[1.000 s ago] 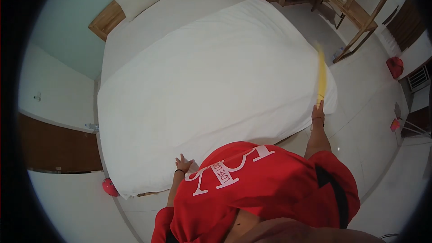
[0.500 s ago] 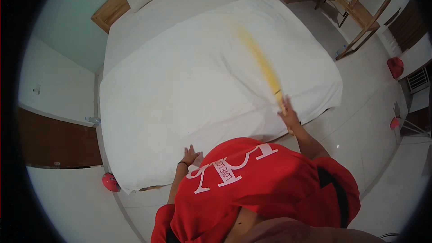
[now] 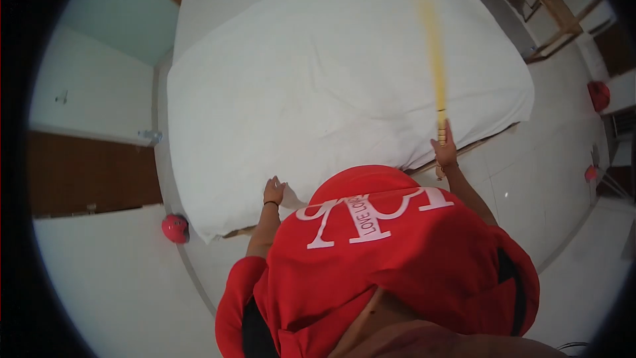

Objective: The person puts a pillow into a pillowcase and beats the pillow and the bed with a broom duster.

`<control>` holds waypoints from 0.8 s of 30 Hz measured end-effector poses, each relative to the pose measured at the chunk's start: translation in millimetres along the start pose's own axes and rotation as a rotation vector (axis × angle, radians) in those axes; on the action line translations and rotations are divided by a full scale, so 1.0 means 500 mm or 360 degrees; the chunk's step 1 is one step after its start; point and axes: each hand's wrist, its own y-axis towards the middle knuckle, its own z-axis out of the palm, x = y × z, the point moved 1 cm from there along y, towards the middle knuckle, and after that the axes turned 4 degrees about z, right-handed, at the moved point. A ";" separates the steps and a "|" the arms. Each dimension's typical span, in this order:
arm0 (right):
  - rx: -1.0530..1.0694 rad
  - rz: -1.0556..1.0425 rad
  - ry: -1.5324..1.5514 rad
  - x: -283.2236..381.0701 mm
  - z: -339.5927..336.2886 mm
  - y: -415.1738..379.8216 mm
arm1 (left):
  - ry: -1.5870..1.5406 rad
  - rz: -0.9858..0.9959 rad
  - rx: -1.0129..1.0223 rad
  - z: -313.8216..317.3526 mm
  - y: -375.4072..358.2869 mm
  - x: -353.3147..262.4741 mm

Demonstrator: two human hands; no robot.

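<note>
A long yellow stick-like tool (image 3: 435, 53), blurred by motion toward its far end, reaches up over the right part of the bed. My right hand (image 3: 445, 150) is wrapped round its banded handle near the bed's front edge. White cloth (image 3: 298, 93) covers the bed, with soft creases in the middle. Near the front edge, left of my red shirt, my left hand (image 3: 274, 190) rests at the cloth with its fingers apart and nothing in them.
A red helmet-like object (image 3: 175, 228) lies on the floor by the bed's front left corner. Beside the left edge is a plastic bottle (image 3: 151, 136). Wooden furniture (image 3: 563, 16) stands at the back right, with a red object (image 3: 598, 96) nearer.
The yellow tool has swung to the right and points more straight ahead, with my right hand farther right. The view has shifted, so the pillows are mostly out of sight.
</note>
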 end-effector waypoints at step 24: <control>0.0377 -0.0431 -0.0577 0.094 0.106 -0.089 | -0.0437 -0.0419 -0.0439 -0.054 -0.123 0.096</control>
